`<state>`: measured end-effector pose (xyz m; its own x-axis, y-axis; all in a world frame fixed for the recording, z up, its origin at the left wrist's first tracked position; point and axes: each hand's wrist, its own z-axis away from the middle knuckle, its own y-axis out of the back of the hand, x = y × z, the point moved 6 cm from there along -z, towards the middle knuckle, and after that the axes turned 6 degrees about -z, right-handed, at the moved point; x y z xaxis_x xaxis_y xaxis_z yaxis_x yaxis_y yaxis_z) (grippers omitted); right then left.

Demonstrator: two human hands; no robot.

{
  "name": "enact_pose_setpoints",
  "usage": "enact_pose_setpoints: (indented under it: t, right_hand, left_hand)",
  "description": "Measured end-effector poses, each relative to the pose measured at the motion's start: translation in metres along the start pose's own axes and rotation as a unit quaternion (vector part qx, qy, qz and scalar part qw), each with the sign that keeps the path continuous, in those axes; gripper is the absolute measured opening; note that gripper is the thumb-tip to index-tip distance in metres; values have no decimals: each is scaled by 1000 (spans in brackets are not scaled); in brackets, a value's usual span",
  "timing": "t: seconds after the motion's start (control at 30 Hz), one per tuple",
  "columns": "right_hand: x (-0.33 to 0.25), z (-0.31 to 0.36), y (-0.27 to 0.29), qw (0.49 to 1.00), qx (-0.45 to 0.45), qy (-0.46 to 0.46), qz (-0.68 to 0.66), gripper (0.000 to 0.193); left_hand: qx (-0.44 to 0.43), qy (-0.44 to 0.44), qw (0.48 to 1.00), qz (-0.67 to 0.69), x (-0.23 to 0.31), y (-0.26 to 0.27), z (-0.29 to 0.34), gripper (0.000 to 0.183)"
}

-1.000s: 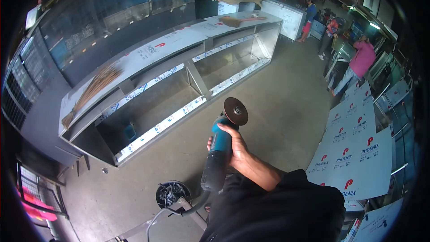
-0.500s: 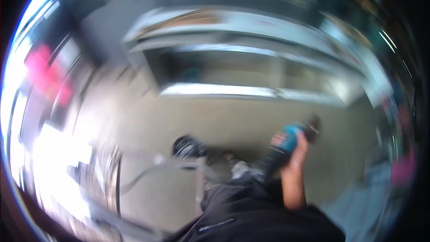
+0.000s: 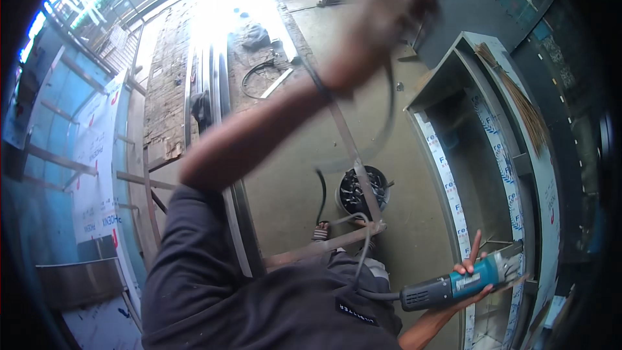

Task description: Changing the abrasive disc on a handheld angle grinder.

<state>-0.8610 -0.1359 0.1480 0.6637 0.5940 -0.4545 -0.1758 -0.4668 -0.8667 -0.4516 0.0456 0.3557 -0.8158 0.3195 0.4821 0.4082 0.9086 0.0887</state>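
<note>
My right hand (image 3: pixel 478 295) is wrapped round the body of a teal and black angle grinder (image 3: pixel 447 288) at the lower right. One finger sticks up beside it, and the grinder's disc end points right, near the film-covered cabinet. From the grinder's rear a cord (image 3: pixel 379 296) runs back toward my body. My left arm stretches across the view, with my left hand (image 3: pixel 398 6) raised at the top, smeared by motion. A dark cable (image 3: pixel 391 100) loops down below that hand; whether the fingers grip it cannot be made out.
Below my left arm stands a black bucket (image 3: pixel 350 202) of dark pieces beside a metal frame (image 3: pixel 311 249). A rough wooden bench (image 3: pixel 165 84) carries long metal bars (image 3: pixel 220 84). At right lies a film-covered metal cabinet (image 3: pixel 447 188) with a stick bundle (image 3: pixel 515 100) on it.
The view has swung left, bringing the bench into sight. My left arm has come into view, raised across it. The grinder stays in my right hand, now lower right in view.
</note>
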Motion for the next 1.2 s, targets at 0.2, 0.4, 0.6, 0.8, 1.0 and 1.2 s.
enact_pose_setpoints:
  t: [0.2,0.4,0.6,0.8,1.0,1.2]
  right_hand:
    - [90,-69,-40,975,-89,-198,39,93]
    - [146,-77,-49,961,6,-268,73,102]
    - [160,-87,-56,953,-81,-287,62,97]
    - [114,-74,-53,979,15,-177,96,108]
    - [52,-85,-96,990,-30,-114,76,96]
    - [-27,-91,-109,946,-57,-245,204,93]
  left_hand:
    - [-233,232,924,196,-24,-154,166,59]
    - [-298,303,889,173,-44,-127,189,65]
    - [-301,496,795,175,-122,-70,204,44]
    - [-108,507,669,-533,-380,97,281,63]
    - [-280,472,589,-594,-427,104,303,98]
    - [-177,496,682,-507,-405,113,308,94]
